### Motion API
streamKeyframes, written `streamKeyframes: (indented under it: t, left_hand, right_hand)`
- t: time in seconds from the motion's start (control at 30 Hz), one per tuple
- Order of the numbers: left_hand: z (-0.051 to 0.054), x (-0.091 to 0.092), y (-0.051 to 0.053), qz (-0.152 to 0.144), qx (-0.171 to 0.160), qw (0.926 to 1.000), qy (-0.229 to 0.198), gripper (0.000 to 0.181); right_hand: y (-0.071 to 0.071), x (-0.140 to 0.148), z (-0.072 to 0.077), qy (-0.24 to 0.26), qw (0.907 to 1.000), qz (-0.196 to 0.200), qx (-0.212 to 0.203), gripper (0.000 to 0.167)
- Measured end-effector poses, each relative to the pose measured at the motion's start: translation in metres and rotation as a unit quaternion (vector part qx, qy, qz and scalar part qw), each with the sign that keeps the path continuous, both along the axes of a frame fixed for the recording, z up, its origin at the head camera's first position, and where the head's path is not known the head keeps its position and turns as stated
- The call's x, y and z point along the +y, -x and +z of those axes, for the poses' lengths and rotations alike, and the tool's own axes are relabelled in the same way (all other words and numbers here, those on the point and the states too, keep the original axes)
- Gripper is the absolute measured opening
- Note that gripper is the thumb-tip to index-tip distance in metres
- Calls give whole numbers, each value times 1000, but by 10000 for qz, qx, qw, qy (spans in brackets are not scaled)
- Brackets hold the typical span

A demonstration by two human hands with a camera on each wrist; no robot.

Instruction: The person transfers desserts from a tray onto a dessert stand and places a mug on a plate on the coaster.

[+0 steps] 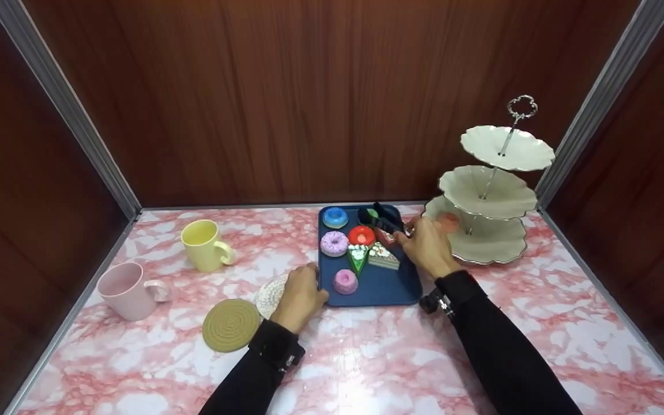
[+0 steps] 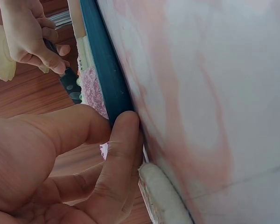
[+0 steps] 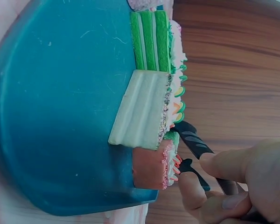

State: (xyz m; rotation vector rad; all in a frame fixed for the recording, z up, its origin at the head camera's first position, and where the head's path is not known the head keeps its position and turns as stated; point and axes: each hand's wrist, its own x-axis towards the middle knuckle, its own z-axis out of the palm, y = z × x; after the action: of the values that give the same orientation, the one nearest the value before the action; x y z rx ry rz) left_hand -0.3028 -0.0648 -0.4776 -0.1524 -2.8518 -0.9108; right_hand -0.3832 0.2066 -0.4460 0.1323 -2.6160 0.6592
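Note:
My left hand (image 1: pixel 299 294) pinches the near-left edge of a dark blue tray (image 1: pixel 387 291) between thumb and fingers. My right hand (image 1: pixel 429 245) holds black-tipped tongs (image 3: pixel 196 144) over the tray's far right corner. Beside the tongs' tips is a green item; whether they grip it cannot be told. On the tray lie a blue donut (image 1: pixel 335 218), a purple donut (image 1: pixel 334 244), a red donut (image 1: pixel 361 236), a green cake slice (image 3: pixel 150 41), a white layered cake slice (image 3: pixel 139 109), a reddish-brown cake slice (image 3: pixel 149 168) and a small pink cake (image 1: pixel 345 281).
A three-tier cake stand (image 1: pixel 487 190) stands right of the tray, with an orange-red item (image 1: pixel 448 222) on its lowest tier. At left are a yellow mug (image 1: pixel 202 245), a pink mug (image 1: pixel 127 291), an olive coaster (image 1: pixel 231 324) and a whitish coaster (image 1: pixel 268 294) partly under my left hand.

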Motion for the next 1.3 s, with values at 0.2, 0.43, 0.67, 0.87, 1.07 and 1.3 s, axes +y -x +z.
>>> streamKeyframes:
  t: [0.2, 0.43, 0.67, 0.87, 1.07, 1.3]
  left_hand:
    - [0, 0, 0, 44, 11, 10000, 22, 29]
    - [0, 1, 0, 82, 18, 10000, 46, 30]
    - [1, 1, 0, 115, -105, 9999, -40, 31]
    - [0, 1, 0, 84, -34, 10000, 29, 31]
    - [0, 1, 0, 55, 8, 10000, 42, 29]
    - [-1, 0, 0, 57, -27, 10000, -14, 30]
  right_hand:
    - [-2, 1, -4, 51, 10000, 18, -60, 30]
    - [-3, 3, -7, 146, 9999, 13, 70, 30]
    - [-5, 6, -9, 293, 9992, 40, 252, 28]
    - [-9, 10, -10, 399, 9984, 53, 395, 30]
    - [-15, 17, -9, 484, 9977, -9, 483, 35]
    - [-26, 25, -7, 441, 9966, -25, 692, 36]
